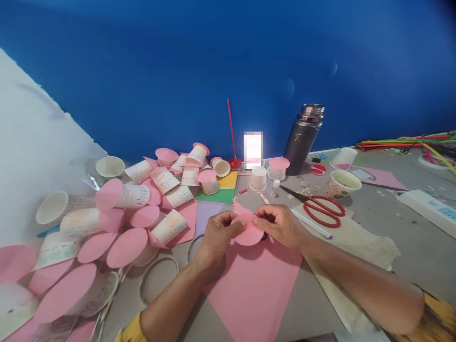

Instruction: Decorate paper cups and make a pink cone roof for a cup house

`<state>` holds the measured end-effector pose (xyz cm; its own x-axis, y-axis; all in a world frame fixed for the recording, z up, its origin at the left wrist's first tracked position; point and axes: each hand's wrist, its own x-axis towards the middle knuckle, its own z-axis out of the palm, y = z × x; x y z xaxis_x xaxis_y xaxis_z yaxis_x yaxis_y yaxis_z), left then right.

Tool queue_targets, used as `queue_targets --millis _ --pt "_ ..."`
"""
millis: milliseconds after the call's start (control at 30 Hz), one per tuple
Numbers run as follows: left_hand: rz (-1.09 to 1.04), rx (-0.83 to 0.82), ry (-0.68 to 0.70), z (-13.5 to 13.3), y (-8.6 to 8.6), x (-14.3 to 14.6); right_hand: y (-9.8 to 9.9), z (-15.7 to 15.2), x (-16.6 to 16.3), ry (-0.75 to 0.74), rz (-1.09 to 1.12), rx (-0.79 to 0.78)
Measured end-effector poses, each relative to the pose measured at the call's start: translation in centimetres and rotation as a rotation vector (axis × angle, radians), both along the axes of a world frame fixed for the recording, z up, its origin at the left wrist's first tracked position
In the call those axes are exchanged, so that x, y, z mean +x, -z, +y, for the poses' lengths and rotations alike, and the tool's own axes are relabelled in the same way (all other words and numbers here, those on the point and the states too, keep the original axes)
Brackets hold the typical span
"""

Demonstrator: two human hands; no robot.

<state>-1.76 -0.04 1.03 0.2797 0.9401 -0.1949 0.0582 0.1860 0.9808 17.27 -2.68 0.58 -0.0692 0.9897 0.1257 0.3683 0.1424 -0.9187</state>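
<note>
Between my two hands is a pink paper circle point(248, 232), held up by its upper edge. My left hand point(220, 236) pinches it on the left, thumb lying on its face. On the right, the thumb and fingers of my right hand point(280, 225) pinch the opposite edge. Beneath lies a large pink paper sheet point(260, 289). A dark object partly hidden behind the circle cannot be made out. By my left forearm rests a ring-shaped band point(159, 281). Just beyond my hands stand a white paper cup point(258, 179) and a small glue bottle point(275, 188).
Several paper cups with pink discs point(123, 194) crowd the left side. Red-handled scissors point(322, 210) and a white marker point(313, 224) lie right of my hands. Behind them stand a dark flask point(302, 142) and a lit screen point(253, 149). A power strip point(434, 211) sits far right.
</note>
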Motion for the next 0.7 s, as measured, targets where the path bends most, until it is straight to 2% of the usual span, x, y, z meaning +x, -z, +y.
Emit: queue_targets --millis 333,700 --pt "-0.031 -0.023 -0.008 -0.05 0.46 0.05 -0.27 -0.1 -0.04 -0.007 0.008 -0.035" --pt "-0.003 -0.026 -0.023 -0.27 0.15 0.36 -0.39 -0.15 -0.17 -0.028 -0.013 -0.032"
